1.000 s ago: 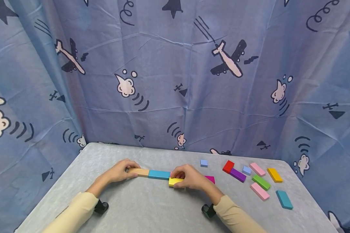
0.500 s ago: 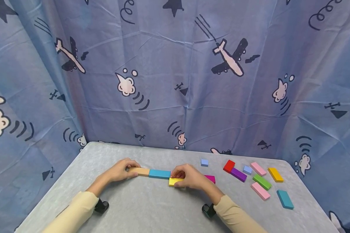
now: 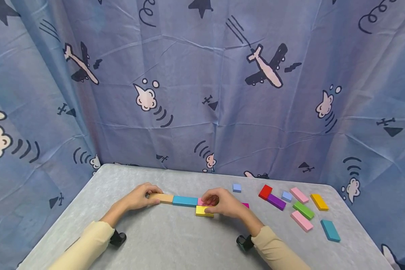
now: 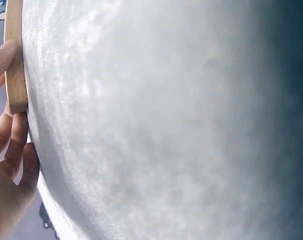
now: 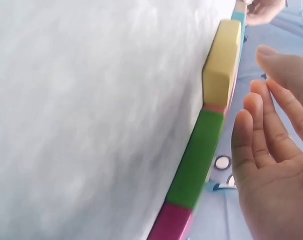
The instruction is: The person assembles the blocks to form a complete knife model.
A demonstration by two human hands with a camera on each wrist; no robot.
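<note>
A row of blocks lies across the table. My left hand [image 3: 138, 197] grips the tan wooden block [image 3: 165, 198] at the row's left end, thumb on its near side. Right of it come a blue block [image 3: 185, 201] and a pink block [image 3: 200, 201], partly hidden. A yellow block [image 3: 202, 212] lies against the row's near side. Above it hovers my right hand [image 3: 227, 204], fingers loosely bent and holding nothing; the right wrist view shows them apart from the blocks. That view also shows a green block [image 5: 196, 160] and a magenta block [image 5: 171, 222] further along the row.
At the right lie loose blocks: red [image 3: 265, 192], purple [image 3: 276, 202], green [image 3: 303, 210], orange [image 3: 319, 202], teal [image 3: 330, 230], two pink and a small light blue one [image 3: 286, 196]. Another light blue block [image 3: 236, 188] sits behind the row. A patterned curtain [image 3: 175, 93] hangs beyond the table.
My right hand has let go of the yellow block and lifted slightly up and right, uncovering more of it. The left hand stays on the tan block.
</note>
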